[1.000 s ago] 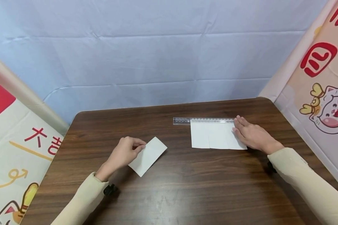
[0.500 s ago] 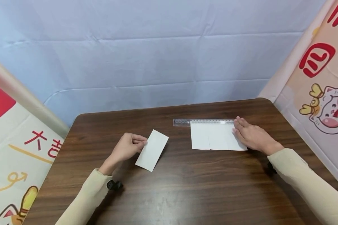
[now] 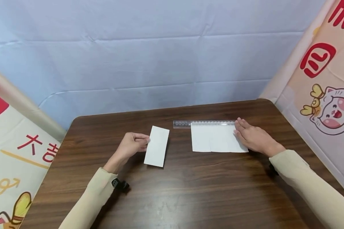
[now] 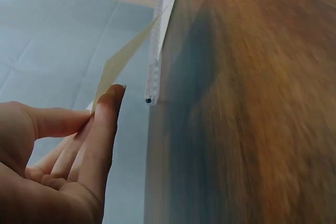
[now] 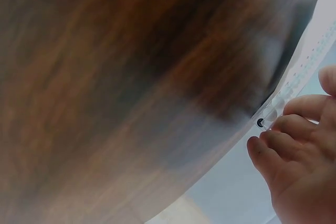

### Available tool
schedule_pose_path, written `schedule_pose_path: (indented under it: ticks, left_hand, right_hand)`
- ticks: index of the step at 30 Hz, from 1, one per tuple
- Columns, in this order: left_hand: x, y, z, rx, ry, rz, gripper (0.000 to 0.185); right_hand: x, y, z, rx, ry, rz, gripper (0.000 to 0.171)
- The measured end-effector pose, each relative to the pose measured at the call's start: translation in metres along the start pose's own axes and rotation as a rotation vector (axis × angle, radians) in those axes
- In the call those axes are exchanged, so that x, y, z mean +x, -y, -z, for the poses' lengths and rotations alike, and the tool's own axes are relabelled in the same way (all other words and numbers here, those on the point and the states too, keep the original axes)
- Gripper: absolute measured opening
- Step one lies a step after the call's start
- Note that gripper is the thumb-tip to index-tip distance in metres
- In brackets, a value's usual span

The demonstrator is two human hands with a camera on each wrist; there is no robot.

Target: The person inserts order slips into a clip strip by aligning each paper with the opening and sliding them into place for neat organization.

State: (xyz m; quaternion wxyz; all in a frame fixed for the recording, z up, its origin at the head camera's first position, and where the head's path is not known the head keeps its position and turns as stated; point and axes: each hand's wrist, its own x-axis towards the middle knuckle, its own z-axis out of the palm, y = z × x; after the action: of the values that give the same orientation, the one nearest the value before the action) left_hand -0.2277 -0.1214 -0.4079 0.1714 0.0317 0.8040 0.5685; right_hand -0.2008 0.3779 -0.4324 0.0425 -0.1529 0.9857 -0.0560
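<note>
"大" on left banner (image 3: pixel 31 143) (red)

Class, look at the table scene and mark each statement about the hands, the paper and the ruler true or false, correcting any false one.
1. The left hand pinches a small white paper strip by its edge. True.
2. The right hand is raised well above the table. False: it rests flat on the right end of the larger white sheet.
3. A clear ruler lies along the far edge of the larger white sheet. True.
4. The small white paper strip overlaps the larger white sheet. False: bare table shows between them.
5. Both arms wear dark blue sleeves. False: the sleeves are pale cream.
</note>
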Motion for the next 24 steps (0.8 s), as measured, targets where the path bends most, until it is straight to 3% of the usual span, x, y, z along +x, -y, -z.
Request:
schedule_pose_path:
  ticks: [12, 24]
  left_hand:
    - [0.018, 0.008, -0.007, -0.187, -0.027, 0.111, 0.033]
    - [0.039, 0.014, -0.011, -0.307, -0.024, 0.144, 0.036]
  right_hand:
    - [0.001, 0.002, -0.002, -0.01, 0.012, -0.001, 0.063]
    - [0.001, 0.0, 0.003, -0.014, 0.027, 0.002, 0.064]
